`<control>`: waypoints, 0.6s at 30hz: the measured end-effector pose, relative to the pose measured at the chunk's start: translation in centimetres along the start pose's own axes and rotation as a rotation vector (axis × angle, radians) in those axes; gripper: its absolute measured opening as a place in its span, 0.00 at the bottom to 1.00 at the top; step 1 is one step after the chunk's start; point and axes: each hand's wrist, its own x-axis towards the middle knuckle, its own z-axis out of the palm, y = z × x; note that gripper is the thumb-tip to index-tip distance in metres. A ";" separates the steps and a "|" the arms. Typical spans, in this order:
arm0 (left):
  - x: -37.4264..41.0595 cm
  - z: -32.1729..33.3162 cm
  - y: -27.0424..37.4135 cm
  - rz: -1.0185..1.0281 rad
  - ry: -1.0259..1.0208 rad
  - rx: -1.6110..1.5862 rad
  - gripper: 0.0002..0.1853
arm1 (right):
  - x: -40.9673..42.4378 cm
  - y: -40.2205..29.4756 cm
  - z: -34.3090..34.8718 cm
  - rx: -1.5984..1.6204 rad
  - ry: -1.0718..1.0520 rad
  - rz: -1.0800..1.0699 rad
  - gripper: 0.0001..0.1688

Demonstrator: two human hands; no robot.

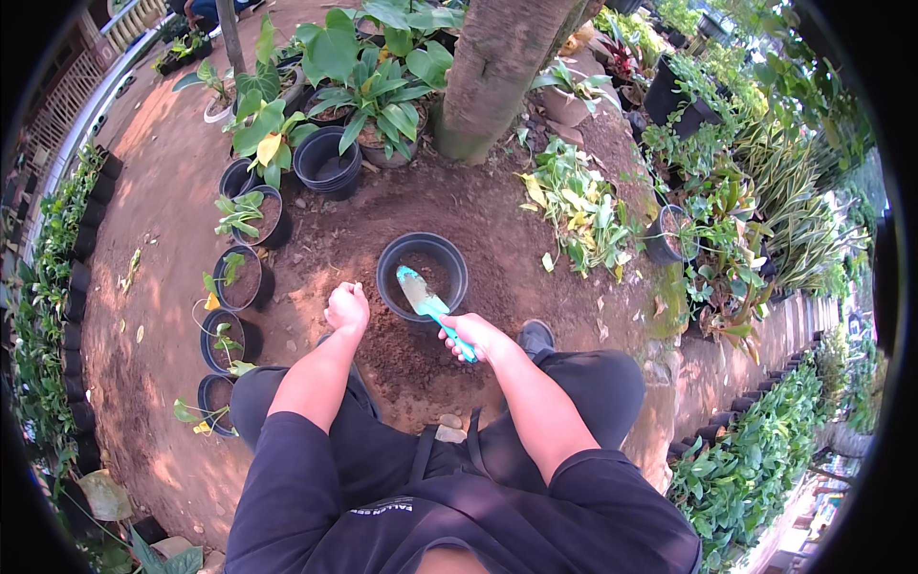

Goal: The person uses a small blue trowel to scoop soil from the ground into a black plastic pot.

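Note:
My right hand (471,337) grips the handle of a turquoise garden trowel (421,290). Its soil-smeared blade reaches over the near rim of a round black plastic plant pot (462,262). Some soil shows inside that pot, which stands on the ground between my feet and the tree. Left of the pot, my left hand (348,307) is curled into a loose fist and apart from the rim; I cannot see anything in it. Loose dark soil (401,355) is heaped on the ground at the near side of the pot.
Several potted seedlings (247,278) line my left. Stacked empty black pots (328,163) stand near the tree trunk (484,79). Pulled leafy cuttings (584,208), some yellowed, lie at the right by a mossy stone edge (667,301). A person (211,11) is at the far left.

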 end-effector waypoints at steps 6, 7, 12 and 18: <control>2.4 -0.5 1.4 -0.045 0.090 -0.238 0.12 | -0.8 -0.1 0.3 -0.073 -0.049 -0.037 0.18; 2.7 -1.6 3.0 0.015 0.104 -0.326 0.13 | -1.0 0.0 0.0 -0.086 -0.062 -0.051 0.18; 6.3 -3.8 -0.7 -0.205 0.151 -0.026 0.15 | -1.4 0.2 -0.4 -0.075 -0.032 -0.050 0.17; 3.4 0.5 -3.7 0.046 -0.390 0.120 0.30 | -2.9 0.3 -1.4 -0.162 0.059 -0.205 0.13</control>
